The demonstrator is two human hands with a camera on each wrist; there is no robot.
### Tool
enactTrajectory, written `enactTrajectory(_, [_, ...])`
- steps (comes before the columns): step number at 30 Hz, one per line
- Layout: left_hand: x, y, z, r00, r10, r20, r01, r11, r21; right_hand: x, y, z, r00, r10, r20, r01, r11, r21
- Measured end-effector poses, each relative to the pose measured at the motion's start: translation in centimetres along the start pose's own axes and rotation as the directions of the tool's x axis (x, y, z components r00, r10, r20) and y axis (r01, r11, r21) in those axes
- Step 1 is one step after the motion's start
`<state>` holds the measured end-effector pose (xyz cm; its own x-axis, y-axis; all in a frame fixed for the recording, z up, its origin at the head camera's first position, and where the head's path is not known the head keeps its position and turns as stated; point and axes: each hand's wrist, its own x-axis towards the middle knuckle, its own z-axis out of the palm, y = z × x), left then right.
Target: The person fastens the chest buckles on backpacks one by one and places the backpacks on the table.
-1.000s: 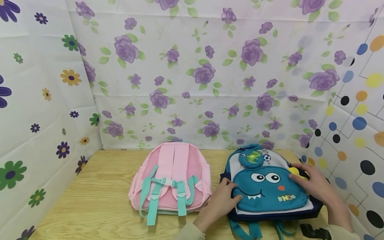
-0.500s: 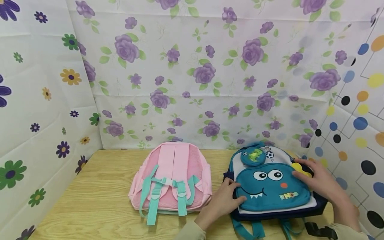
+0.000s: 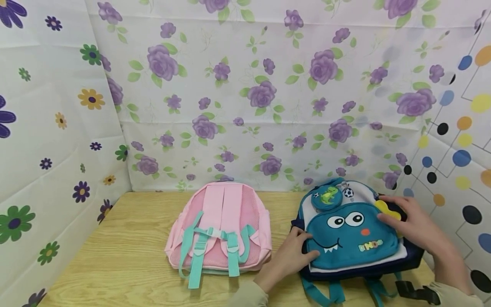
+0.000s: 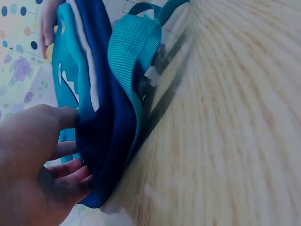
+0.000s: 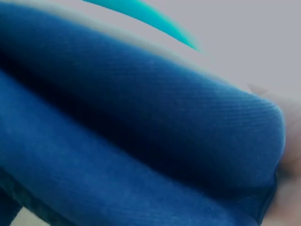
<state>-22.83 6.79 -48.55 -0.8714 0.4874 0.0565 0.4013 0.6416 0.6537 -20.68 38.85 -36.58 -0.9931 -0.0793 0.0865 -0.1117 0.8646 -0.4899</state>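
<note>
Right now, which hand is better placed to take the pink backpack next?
Probably the left hand: it is on the side of the blue backpack facing the pink backpack. The right hand is on the opposite side and would have to reach across.

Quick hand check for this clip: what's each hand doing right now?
Left hand: closed, gripping one side of the blue backpack.
Right hand: closed, holding its opposite side, by the yellow trim.

I log a pink backpack (image 3: 232, 209) on the wood-grain table (image 3: 115, 243), mint straps (image 3: 194, 270) uppermost, its top by the back edge. Rose-print cloth (image 3: 238, 106) hangs behind that edge; daisy-print cloth (image 3: 57, 179) flanks the left edge, dot-print cloth (image 3: 460, 204) the right.
</note>
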Motion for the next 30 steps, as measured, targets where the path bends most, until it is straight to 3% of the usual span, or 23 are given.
enactTrajectory(7, [0.6, 0.4, 0.8, 1.000, 0.015, 0.004, -0.014, 1.000, -0.012, -0.2, -0.5, -0.9, 1.000, -0.002, -0.008, 0.002, 1.000, -0.011])
enactTrajectory(15, [1.1, 0.7, 1.2, 0.999, 0.037, -0.013, -0.037, 0.999, -0.023, -0.2, -1.5, -1.6, 0.996, -0.064, -0.057, 0.063, 0.998, -0.020])
enactTrajectory(22, [1.6, 0.9, 1.8, 0.996, 0.083, -0.023, -0.084, 0.996, -0.035, 0.0, -2.6, -2.4, 0.980, -0.154, -0.127, 0.150, 0.988, -0.040])
enactTrajectory(30, [2.0, 1.0, 2.5, 0.997, 0.073, -0.036, -0.075, 0.995, -0.073, 0.1, -3.9, -2.7, 0.960, -0.216, -0.179, 0.210, 0.976, -0.053])
